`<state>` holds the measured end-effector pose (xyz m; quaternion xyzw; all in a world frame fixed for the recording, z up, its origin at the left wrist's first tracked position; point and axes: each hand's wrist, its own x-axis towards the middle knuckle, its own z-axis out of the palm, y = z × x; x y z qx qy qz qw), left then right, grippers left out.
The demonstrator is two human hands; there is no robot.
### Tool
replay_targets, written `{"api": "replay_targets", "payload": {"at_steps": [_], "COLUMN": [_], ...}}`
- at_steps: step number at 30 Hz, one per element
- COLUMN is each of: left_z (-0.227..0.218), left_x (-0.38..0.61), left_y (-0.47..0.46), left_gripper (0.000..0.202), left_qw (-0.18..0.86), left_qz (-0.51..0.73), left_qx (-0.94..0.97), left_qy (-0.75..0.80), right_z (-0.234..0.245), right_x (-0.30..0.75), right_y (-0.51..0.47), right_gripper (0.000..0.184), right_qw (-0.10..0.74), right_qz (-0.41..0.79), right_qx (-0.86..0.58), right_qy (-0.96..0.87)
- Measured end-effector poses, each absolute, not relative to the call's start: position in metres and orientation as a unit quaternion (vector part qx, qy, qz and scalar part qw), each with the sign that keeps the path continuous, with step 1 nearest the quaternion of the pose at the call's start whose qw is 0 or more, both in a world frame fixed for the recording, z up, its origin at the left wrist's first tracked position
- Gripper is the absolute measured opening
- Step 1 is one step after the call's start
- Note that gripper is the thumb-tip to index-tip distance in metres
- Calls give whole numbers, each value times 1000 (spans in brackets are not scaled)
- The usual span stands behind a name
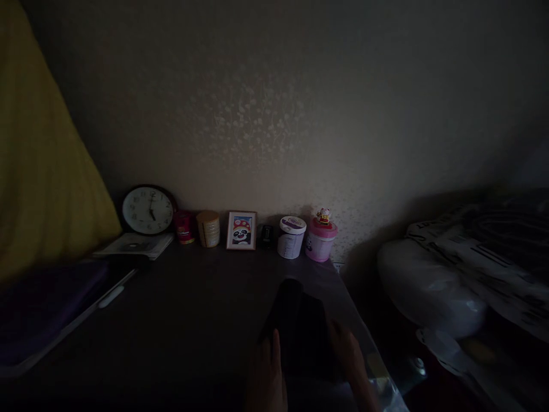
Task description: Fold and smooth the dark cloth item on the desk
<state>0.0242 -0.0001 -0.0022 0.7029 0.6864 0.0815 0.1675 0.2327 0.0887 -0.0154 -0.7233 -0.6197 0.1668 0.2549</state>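
A black item, seemingly folded cloth (295, 320), lies on the dark tabletop (189, 320) near its right edge. It is too dark to make out its exact kind. My left hand (266, 369) rests along its lower left side, fingers stretched forward and touching it. At the right side, my right hand (346, 349) has its fingers bent around the item's edge, in a pinch. Shadow hides the near part of the cloth and some of the fingertips.
Along the wall stand a clock (148, 210), a red can (185, 228), a woven canister (209, 229), a framed panda picture (241, 230), a white tub (291, 237) and a pink tub (321, 240) with a figurine. Purple cloth (51, 303) lies left; bags (429, 286) sit right.
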Motion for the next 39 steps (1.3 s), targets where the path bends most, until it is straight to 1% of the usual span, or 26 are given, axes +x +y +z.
{"api": "replay_targets", "payload": {"at_steps": [2,6,9,13,19,23,28,34,37,39], "left_z": [-2,-7,-9,-10,-7,-7,-23,-48,-56,-56], "left_x": [22,18,17,19,21,23,27,32,32,32], "left_y": [1,2,1,1,0,1,6,13,15,14], "left_gripper": [73,70,70,71,73,75,73,55,45,39], "left_qw": [175,188,189,164,155,137,88,11,20,41], "left_qz": [94,109,108,113,122,127,130,137,130,123], "left_qx": [701,700,703,707,704,694,689,677,678,678], "left_qy": [685,680,677,678,683,695,708,723,723,724], "right_z": [-14,-12,-12,-7,1,8,21,21,16,15], "right_x": [233,233,233,229,215,203,180,146,129,121], "right_y": [91,96,100,102,107,115,128,146,150,150], "right_gripper": [40,41,42,44,50,49,49,53,52,49], "right_qw": [260,281,316,364,435,467,474,451,424,387], "right_qz": [160,189,206,248,319,344,343,322,304,290], "right_qx": [-719,-701,-689,-683,-629,-596,-581,-587,-608,-626], "right_qy": [-624,-628,-618,-583,-559,-556,-566,-590,-599,-611]}}
